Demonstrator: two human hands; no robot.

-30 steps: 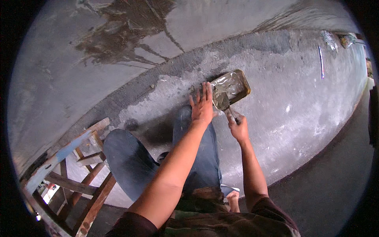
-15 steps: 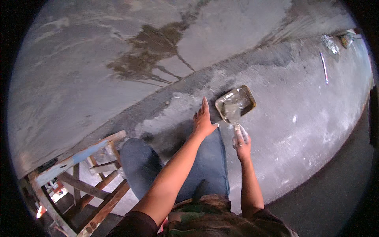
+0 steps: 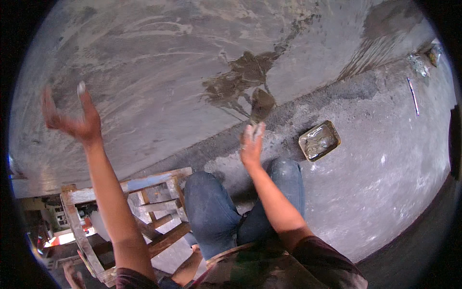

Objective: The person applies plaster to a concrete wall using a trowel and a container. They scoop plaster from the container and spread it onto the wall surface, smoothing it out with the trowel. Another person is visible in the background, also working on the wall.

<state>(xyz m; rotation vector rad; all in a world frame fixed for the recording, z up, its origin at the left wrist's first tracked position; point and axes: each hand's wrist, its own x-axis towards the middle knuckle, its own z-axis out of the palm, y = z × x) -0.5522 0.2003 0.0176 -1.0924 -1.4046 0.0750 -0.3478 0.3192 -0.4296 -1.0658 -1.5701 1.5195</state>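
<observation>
My right hand point(image 3: 252, 147) grips a small trowel point(image 3: 263, 104) by its handle. The trowel's blade, coated in grey-brown wet mortar, is close to the foot of the grey wall, just below a dark wet mortar patch point(image 3: 248, 70); whether it touches the wall I cannot tell. Off to the left, my left hand point(image 3: 77, 118) is raised in front of the wall with fingers spread, slightly blurred and holding nothing. A rectangular pan point(image 3: 335, 133) sits on the floor right of my knees. Wet mortar point(image 3: 317, 143) lies inside it.
A wooden stool-like frame point(image 3: 159, 179) stands beside my knees on the left. On the right of the floor lie a thin stick point(image 3: 413, 96) and crumpled clear plastic point(image 3: 418, 66). The wall point(image 3: 144, 91) meets the rough concrete floor point(image 3: 370, 188) along a slanting edge.
My right hand has lifted the trowel out of the pan and brought it left to the wall. My left hand has swung far left and up. The view has shifted left.
</observation>
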